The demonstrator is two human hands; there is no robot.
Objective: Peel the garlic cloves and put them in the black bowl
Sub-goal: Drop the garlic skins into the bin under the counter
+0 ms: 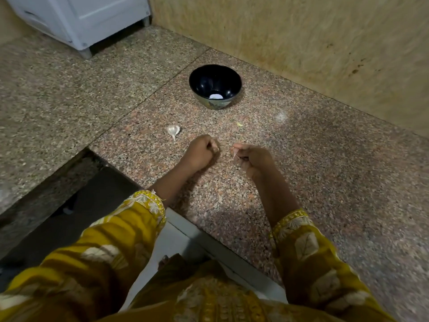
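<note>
The black bowl (215, 86) stands on the granite counter (301, 182) near the back wall, with only a bright light reflection showing inside. A garlic bulb piece (173, 130) in white skin lies on the counter to the left of my hands. My left hand (200, 152) is curled into a fist, and a small pale bit shows at its fingertips. My right hand (251, 159) pinches a thin strip of garlic skin (235, 154) between thumb and fingers. The two hands are a little apart, just above the counter.
A small yellowish scrap (239, 124) lies on the counter between my hands and the bowl. A white appliance (79, 17) stands at the back left. The counter's front edge and a dark gap (76, 194) drop away at my left.
</note>
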